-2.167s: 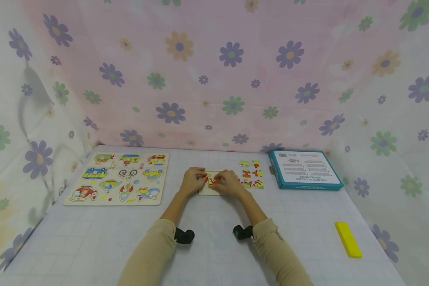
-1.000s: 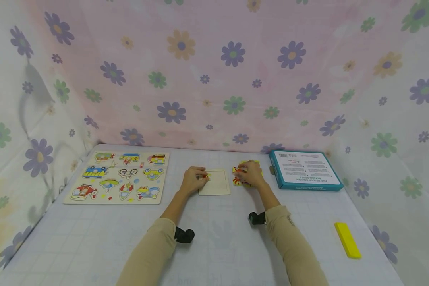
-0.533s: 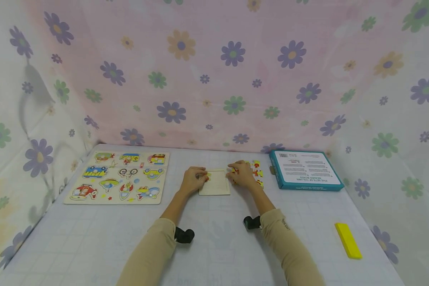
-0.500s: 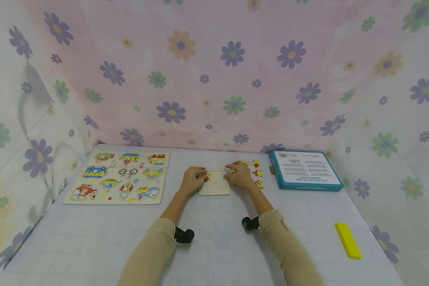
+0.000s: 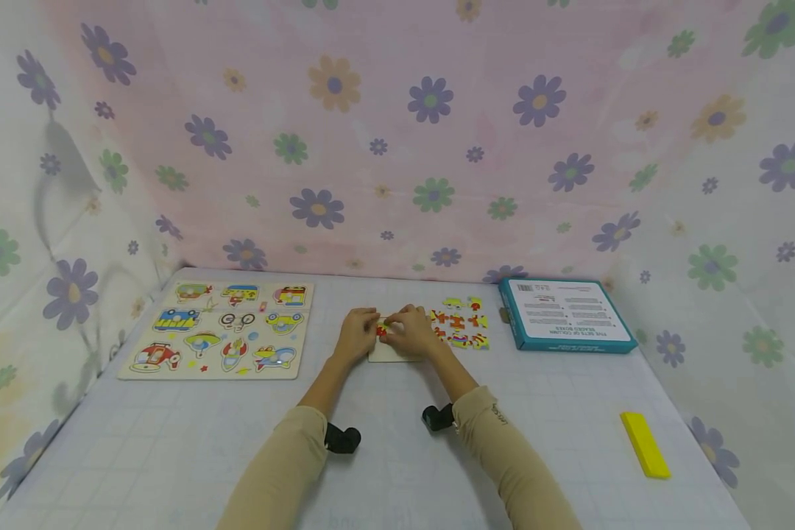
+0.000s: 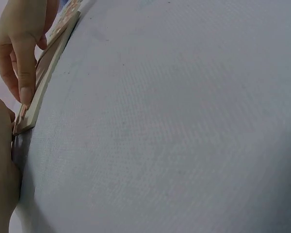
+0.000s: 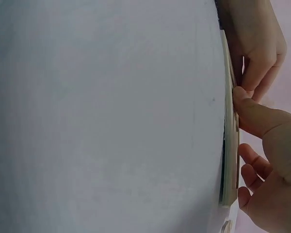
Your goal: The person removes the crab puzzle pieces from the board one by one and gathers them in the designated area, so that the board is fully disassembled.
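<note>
A shallow wooden puzzle tray [image 5: 389, 357] lies on the table between both hands. A red-and-yellow jigsaw piece [image 5: 381, 330] shows at the tray's left side. The left hand [image 5: 356, 335] grips the tray by its left edge, fingertips close to that piece. Reaching over the tray, the right hand [image 5: 411, 333] pinches a small jigsaw piece, mostly hidden by its fingers, beside the left fingertips. In the right wrist view, the right thumb [image 7: 242, 97] touches down on the tray's top side. Several loose jigsaw pieces [image 5: 457, 322] lie to the right of the tray.
A wooden vehicle puzzle board [image 5: 215, 331] lies at the left. Behind the loose pieces to the right is a teal box [image 5: 566, 315] with a white printed label. A yellow block [image 5: 645, 444] lies near the right edge. Flowered cloth surrounds the table.
The right hand went from the tray to the loose pieces, then came back left over the tray with a piece. The left hand has stayed at the tray's left edge.
</note>
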`<state>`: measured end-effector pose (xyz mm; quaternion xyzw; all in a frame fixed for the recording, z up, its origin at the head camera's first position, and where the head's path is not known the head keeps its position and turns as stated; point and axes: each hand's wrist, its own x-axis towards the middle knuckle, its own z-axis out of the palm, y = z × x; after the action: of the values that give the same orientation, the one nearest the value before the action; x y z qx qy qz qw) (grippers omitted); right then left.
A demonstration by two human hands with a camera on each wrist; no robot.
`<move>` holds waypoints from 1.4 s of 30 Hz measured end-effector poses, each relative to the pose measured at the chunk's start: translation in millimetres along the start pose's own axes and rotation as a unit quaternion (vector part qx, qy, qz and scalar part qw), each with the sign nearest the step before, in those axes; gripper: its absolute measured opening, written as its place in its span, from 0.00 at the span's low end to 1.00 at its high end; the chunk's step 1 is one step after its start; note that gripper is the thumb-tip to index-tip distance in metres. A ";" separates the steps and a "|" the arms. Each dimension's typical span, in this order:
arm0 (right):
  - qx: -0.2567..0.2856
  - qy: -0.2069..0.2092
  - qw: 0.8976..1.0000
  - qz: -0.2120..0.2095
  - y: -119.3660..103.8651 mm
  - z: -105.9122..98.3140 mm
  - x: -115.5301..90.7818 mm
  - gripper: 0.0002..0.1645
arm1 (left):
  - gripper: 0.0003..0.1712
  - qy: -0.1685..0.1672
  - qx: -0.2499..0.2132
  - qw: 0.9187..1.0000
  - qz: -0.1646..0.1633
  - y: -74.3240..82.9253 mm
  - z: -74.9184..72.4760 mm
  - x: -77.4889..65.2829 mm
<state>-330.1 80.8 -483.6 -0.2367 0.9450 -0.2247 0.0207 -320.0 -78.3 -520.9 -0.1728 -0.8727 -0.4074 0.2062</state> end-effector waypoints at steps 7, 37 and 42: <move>0.007 -0.030 0.999 0.014 0.9 -2.6 1.3 0.17 | 0.10 0.010 -0.008 1.000 -0.004 0.4 0.3 -0.5; -0.007 0.000 0.996 0.095 83.2 -53.0 12.4 0.17 | 0.12 -0.017 -0.010 1.000 -0.012 3.3 -0.9 -2.0; -0.012 -0.005 0.996 0.093 87.6 -50.6 12.2 0.17 | 0.12 -0.014 -0.007 1.000 -0.016 0.7 -0.7 -1.7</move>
<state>-386.6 165.1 -475.4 -0.1492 0.9656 -0.2089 0.0430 -318.1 -78.6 -520.9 -0.1662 -0.8752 -0.4142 0.1866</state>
